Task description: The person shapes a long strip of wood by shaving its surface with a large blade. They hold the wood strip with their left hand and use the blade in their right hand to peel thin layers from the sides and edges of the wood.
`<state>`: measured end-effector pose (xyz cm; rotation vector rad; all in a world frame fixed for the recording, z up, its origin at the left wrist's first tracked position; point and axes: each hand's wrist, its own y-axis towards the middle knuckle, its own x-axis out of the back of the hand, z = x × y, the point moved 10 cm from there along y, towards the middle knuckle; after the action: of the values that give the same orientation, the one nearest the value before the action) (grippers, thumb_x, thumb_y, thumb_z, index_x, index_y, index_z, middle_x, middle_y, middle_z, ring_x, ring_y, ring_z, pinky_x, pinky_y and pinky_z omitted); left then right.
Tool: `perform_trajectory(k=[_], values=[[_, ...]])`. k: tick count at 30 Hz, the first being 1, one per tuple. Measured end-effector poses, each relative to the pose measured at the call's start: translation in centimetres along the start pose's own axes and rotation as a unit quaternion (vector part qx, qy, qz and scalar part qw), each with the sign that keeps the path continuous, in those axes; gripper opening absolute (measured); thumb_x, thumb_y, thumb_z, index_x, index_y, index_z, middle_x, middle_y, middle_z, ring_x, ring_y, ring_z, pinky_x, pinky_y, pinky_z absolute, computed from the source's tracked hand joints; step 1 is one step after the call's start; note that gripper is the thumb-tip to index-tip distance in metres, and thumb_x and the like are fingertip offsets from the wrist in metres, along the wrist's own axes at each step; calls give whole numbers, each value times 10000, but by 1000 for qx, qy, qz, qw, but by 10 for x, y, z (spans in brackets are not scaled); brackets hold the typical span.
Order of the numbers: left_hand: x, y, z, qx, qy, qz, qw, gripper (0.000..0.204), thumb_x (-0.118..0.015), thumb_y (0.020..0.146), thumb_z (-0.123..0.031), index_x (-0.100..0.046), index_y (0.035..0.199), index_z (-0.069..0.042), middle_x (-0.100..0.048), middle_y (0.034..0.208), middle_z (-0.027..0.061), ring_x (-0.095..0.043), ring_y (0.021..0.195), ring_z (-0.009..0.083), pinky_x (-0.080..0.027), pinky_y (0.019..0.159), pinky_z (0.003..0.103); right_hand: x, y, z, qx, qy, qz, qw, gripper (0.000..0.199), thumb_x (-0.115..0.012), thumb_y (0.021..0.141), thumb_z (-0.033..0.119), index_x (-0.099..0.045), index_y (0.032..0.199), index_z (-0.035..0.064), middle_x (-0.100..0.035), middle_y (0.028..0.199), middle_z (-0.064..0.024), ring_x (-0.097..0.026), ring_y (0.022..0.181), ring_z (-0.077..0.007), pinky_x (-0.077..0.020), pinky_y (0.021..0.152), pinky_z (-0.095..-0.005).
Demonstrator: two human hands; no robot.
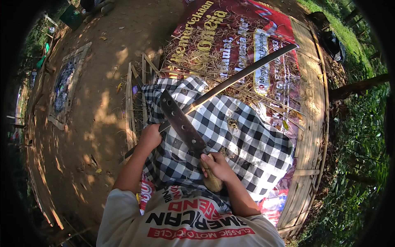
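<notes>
My right hand (pixel 221 167) is closed around the wooden handle of a broad-bladed machete (pixel 183 123). Its dark blade, pierced by several round holes, points up and to the left. My left hand (pixel 151 136) grips the near end of a long bamboo strip (pixel 249 71), dark along one face and pale along the lower part. The strip slants up to the far right, and the machete blade crosses over it near my left hand. Under both lies a black-and-white checkered cloth (pixel 257 138), spread across my lap.
Thin curly shavings (pixel 201 47) litter a dark red printed banner (pixel 282 18) beyond the cloth. The banner covers a slatted bamboo platform (pixel 306 136). Loose bamboo pieces (pixel 131 103) lie at its left side. A framed ash pit (pixel 68 84) sits in the dirt ground further left.
</notes>
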<state>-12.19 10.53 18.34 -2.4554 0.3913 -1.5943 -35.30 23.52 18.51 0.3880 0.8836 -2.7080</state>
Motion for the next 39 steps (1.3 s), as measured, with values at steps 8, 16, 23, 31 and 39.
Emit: perform_trajectory(k=[8, 16, 23, 31, 39], values=[[32, 16, -64, -19, -64, 35, 997, 283, -625, 758, -148, -639, 961, 49, -653, 806, 237, -638, 786, 395, -499, 735, 437, 12, 1, 37, 64, 37, -41, 996, 363, -549, 974, 335, -527, 823, 5, -557, 617, -71, -546, 496, -155, -445, 495, -294], [54, 23, -134, -99, -107, -31, 989, 358, -730, 761, -276, -601, 902, 27, -648, 803, 183, -648, 752, 337, -490, 667, 409, 3, -8, 64, 104, 65, -7, 992, 364, -547, 974, 346, -528, 838, 9, -569, 644, -78, -555, 514, -163, -465, 510, -304], [54, 16, -177, -90, -126, 13, 988, 343, -762, 748, -272, -562, 855, -15, -628, 753, 160, -627, 715, 337, -470, 643, 420, 34, -24, 81, 164, 157, -45, 973, 371, -515, 983, 351, -532, 866, 0, -560, 651, -82, -554, 516, -169, -476, 509, -313], [38, 19, -189, -103, -101, -11, 989, 411, -763, 769, -392, -609, 885, -29, -625, 737, 129, -609, 693, 261, -476, 662, 389, 61, -32, 69, 184, 107, -88, 973, 234, -588, 949, 211, -518, 865, 4, -571, 646, -70, -562, 517, -156, -463, 504, -300], [44, 6, -204, -111, -95, -15, 989, 419, -580, 928, -432, -635, 870, -20, -573, 642, 150, -565, 619, 296, -446, 604, 401, 147, -57, 144, 362, 104, -300, 876, 195, -620, 895, 161, -537, 850, -10, -579, 713, -91, -580, 532, -173, -479, 489, -292]])
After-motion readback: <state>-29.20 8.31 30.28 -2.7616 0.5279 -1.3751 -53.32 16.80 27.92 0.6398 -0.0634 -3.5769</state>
